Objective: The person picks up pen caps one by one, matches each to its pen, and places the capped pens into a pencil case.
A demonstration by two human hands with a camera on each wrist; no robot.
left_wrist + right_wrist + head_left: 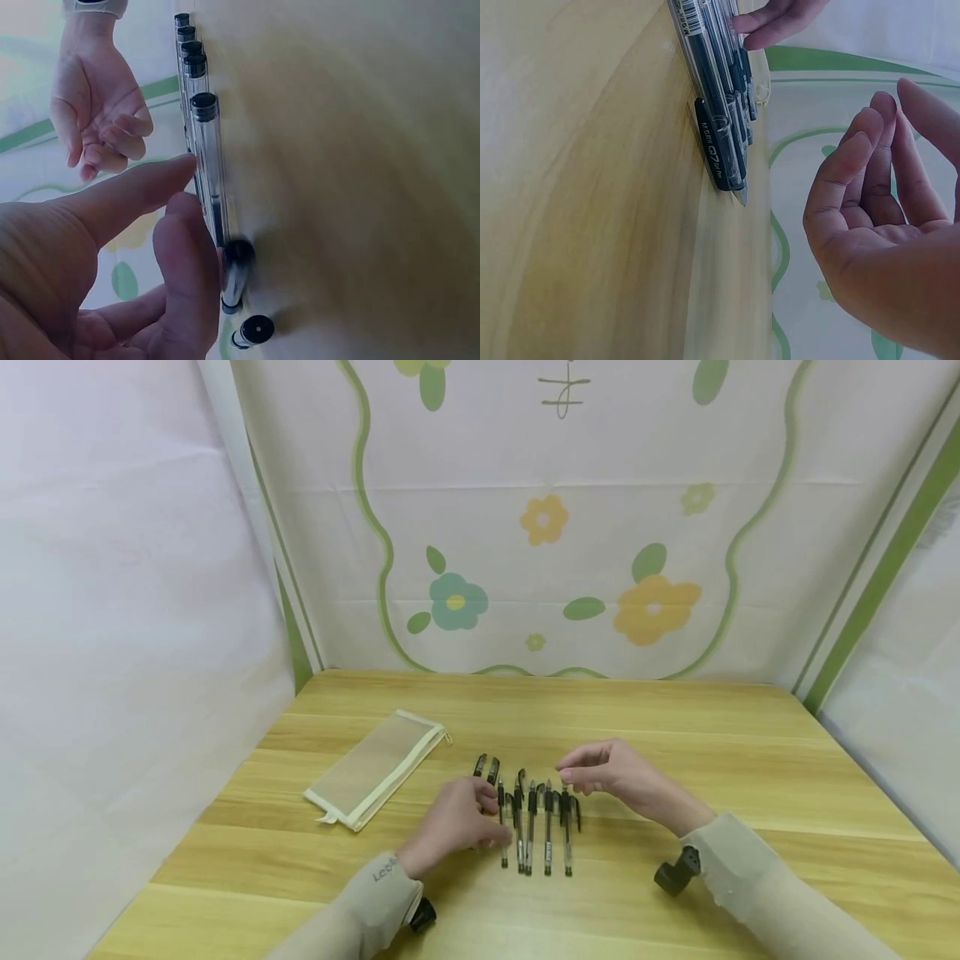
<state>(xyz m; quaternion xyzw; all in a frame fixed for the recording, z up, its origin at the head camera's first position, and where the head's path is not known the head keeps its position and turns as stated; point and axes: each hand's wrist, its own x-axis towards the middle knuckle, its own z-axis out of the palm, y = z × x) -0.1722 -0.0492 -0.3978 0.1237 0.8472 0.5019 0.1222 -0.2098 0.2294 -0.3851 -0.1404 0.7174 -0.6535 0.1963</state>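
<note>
Several clear-barrelled gel pens [548,843] lie side by side on the table, uncapped, with their tips pointing away from me. Black pen caps [718,146] lie among their tip ends, and two more caps [492,770] sit just beyond my left hand [459,817]. That hand is beside the leftmost pen [212,161], its thumb and index finger slightly apart; whether they touch the barrel I cannot tell. Above the tips of the rightmost pens hovers my right hand [618,779], fingers loosely bent, with nothing visible between them in the right wrist view.
A cream zip pouch [375,768] with a see-through panel lies flat to the left of the pens. The wooden table [675,718] ends at a flower-printed cloth [480,527] behind it, with pale cloth sides left and right.
</note>
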